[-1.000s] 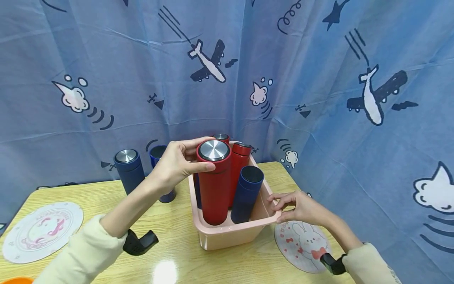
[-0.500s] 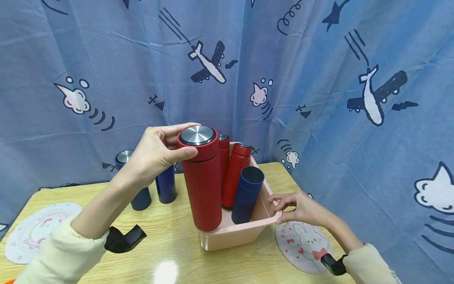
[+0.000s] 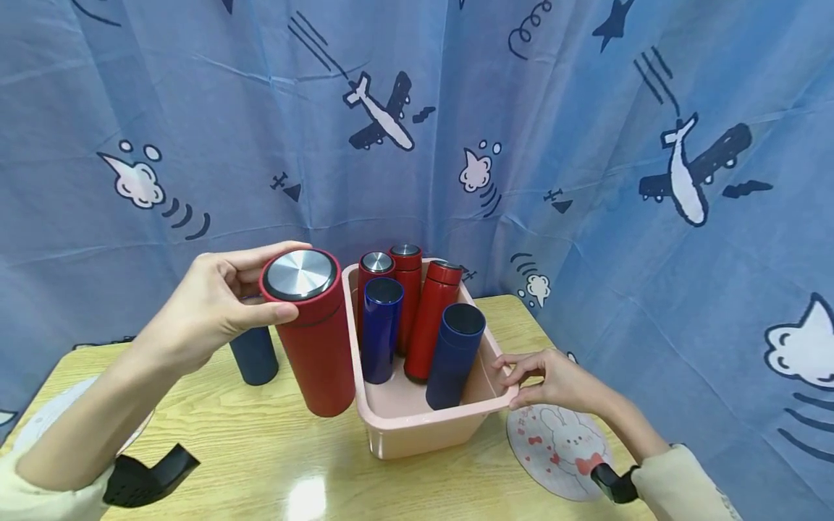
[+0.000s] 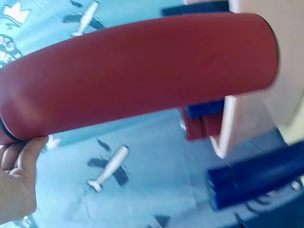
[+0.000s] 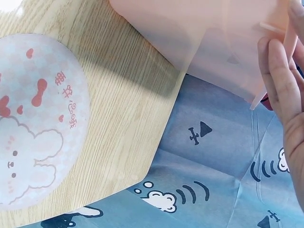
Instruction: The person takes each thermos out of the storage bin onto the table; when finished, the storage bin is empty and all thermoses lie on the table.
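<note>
My left hand (image 3: pixel 208 311) holds a red thermos flask (image 3: pixel 319 362) by its upper end, thumb and fingers around the silver-topped lid. The flask hangs upright, slightly tilted, just left of the pink plastic bin (image 3: pixel 433 432), overlapping its edge in the head view. My right hand (image 3: pixel 554 380) pinches the bin's right rim near the front corner. Inside the bin stand three red flasks, one of them leaning (image 3: pixel 433 318), plus a bright blue flask (image 3: pixel 381 333) and a dark blue flask (image 3: pixel 456 354). In the left wrist view, the held flask (image 4: pixel 142 76) spans across the picture.
Behind my left hand a dark blue flask (image 3: pixel 255 354) stands on the wooden table (image 3: pixel 247 449). A round rabbit mat (image 3: pixel 554 449) lies right of the bin, and another round mat (image 3: pixel 59 416) at the left is partly covered by my forearm. A blue curtain (image 3: pixel 228 108) hangs behind.
My left hand has moved the red flask up and leftward out of the bin, then lower beside its left wall. My right hand stays on the rim.
</note>
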Demonstrator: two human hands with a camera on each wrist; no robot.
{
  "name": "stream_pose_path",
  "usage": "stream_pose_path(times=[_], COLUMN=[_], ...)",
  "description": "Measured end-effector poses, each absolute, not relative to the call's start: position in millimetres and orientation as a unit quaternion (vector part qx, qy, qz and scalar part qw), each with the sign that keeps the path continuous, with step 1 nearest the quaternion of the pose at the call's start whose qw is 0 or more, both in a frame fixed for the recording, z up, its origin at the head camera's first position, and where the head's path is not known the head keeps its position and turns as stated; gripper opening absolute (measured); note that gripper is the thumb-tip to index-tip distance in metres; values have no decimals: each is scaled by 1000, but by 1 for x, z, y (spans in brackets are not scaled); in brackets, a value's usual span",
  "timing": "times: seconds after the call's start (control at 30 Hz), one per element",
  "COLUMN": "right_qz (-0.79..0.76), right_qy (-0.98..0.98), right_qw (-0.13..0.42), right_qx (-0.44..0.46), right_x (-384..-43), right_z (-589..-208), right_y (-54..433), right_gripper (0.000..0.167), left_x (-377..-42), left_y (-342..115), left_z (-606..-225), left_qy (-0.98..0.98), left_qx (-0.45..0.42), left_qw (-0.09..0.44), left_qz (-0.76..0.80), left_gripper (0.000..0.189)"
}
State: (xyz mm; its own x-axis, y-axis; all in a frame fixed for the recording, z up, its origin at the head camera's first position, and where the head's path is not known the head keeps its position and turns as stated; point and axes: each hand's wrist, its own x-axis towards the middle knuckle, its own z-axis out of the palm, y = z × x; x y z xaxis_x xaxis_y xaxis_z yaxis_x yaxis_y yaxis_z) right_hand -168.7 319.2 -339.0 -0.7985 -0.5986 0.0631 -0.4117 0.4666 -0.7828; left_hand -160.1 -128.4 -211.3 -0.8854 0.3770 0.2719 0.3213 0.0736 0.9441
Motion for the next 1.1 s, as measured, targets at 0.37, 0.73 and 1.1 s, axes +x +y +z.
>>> stream_pose_path(times=[0.37,0.73,1.1], right_qz=[-425,-433,-436], right_qy=[847,843,844], right_qw=[115,116,115], right_qx=[-297,-297,-289], right_x=[-170,-169,-168], right_z=[-339,-340,-339], right_y=[318,318,318], right_gripper=[25,24,24], left_x=[-160,-162,-177], left_y=[-177,-219,-266], left_z=[-250,-291,-319], left_qy=[737,777,742], left_qx=[243,234,296], left_qw=[6,8,22], left_qz=[631,585,601], left_gripper=[61,71,75])
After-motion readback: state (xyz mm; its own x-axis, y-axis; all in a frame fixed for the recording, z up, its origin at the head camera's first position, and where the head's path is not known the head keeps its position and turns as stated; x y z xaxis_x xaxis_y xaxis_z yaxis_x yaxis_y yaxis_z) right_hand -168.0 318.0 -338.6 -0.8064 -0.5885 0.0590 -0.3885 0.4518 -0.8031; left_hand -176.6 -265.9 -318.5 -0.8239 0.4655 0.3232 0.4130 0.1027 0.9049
